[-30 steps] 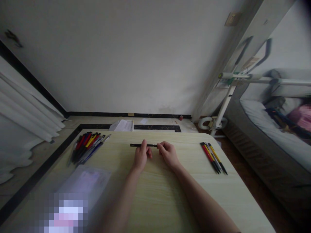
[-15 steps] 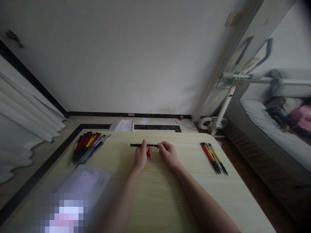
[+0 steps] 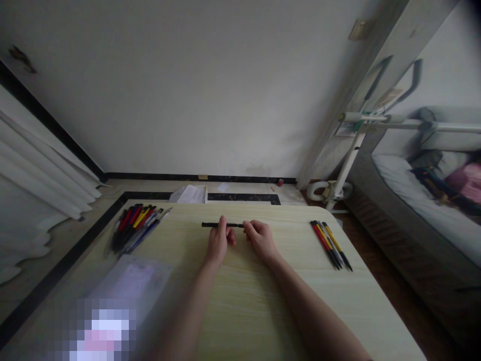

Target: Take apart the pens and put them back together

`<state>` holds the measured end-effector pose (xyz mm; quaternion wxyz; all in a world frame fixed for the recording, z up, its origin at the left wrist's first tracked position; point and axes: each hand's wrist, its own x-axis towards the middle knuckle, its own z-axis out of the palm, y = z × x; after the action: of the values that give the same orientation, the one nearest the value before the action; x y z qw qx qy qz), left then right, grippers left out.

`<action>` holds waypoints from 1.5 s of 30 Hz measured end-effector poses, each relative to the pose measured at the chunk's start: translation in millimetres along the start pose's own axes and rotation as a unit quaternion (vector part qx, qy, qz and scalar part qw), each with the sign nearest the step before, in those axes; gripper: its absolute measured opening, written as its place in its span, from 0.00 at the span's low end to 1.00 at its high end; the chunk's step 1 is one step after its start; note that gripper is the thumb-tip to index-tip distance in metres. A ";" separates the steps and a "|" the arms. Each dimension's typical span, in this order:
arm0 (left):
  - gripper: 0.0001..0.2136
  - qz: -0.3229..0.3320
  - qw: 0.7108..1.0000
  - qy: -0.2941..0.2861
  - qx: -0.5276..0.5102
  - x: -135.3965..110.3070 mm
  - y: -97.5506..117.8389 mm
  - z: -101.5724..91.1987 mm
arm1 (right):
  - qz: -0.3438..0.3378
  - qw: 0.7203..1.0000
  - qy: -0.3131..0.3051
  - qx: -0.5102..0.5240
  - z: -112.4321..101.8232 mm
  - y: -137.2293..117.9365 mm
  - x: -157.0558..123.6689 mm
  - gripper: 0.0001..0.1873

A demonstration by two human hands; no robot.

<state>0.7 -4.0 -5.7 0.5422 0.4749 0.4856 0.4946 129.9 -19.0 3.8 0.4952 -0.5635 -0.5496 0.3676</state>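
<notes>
A thin black pen [image 3: 210, 224] lies level across the middle of the pale wooden table [image 3: 240, 301], held at both ends. My left hand [image 3: 218, 244] pinches it near its middle with curled fingers. My right hand [image 3: 260, 240] grips its right end, fingers closed round it. Only the pen's left part shows clear of my fingers.
A heap of several red, yellow, black and blue pens [image 3: 136, 223] lies at the table's far left. A small row of pens [image 3: 329, 243] lies at the right. A clear plastic bag [image 3: 130, 283] sits near left. A bed [image 3: 421, 200] stands to the right of the table.
</notes>
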 end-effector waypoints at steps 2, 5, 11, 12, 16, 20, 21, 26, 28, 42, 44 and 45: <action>0.25 -0.004 1.000 0.008 0.006 -0.2 1.3 0.6 | 0.000 1.000 -0.006 -0.001 -0.1 0.2 0.2 0.22; 0.25 -0.009 1.000 0.021 0.008 -0.8 3.8 1.9 | -0.004 1.000 -0.009 0.000 -0.2 0.6 0.3 0.21; 0.24 -0.006 1.000 0.027 -0.007 -1.2 5.1 3.3 | -0.007 1.000 -0.009 0.014 0.1 1.7 0.0 0.19; 0.24 -0.007 1.000 0.028 -0.008 -1.2 5.1 3.3 | -0.007 1.000 -0.007 0.011 0.0 1.9 -0.1 0.18; 0.24 -0.006 1.000 0.026 -0.005 -1.3 5.2 2.9 | -0.021 1.000 -0.004 0.001 -0.7 2.5 -0.1 0.17; 0.24 -0.003 1.000 0.026 0.000 -1.0 4.6 2.7 | -0.020 1.000 -0.004 0.000 -0.7 3.5 0.4 0.16; 0.24 -0.003 1.000 0.027 0.000 -0.9 4.4 2.7 | -0.019 1.000 -0.004 0.001 -0.6 3.8 0.6 0.16; 0.24 -0.002 1.000 0.024 -0.007 -0.4 2.5 2.4 | -0.020 1.000 -0.003 0.008 0.0 4.8 0.7 0.16; 0.24 -0.007 1.000 0.020 -0.010 0.2 1.2 1.8 | -0.022 1.000 -0.003 0.007 0.0 4.6 0.6 0.16; 0.24 -0.019 0.999 0.012 -0.026 -0.8 1.7 2.5 | 0.008 1.000 -0.024 0.012 0.4 2.1 0.2 0.22; 0.24 -0.017 1.000 0.011 -0.017 -1.1 2.4 2.0 | 0.005 1.000 -0.023 0.005 0.1 1.1 0.0 0.22; 0.24 -0.016 1.000 0.010 -0.014 -1.1 2.4 1.5 | 0.003 1.000 -0.023 0.002 -0.1 0.6 0.0 0.22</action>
<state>2.0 -4.9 -3.1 0.5515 0.4548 0.4915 0.4975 130.1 -19.0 3.2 0.4827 -0.5558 -0.5580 0.3829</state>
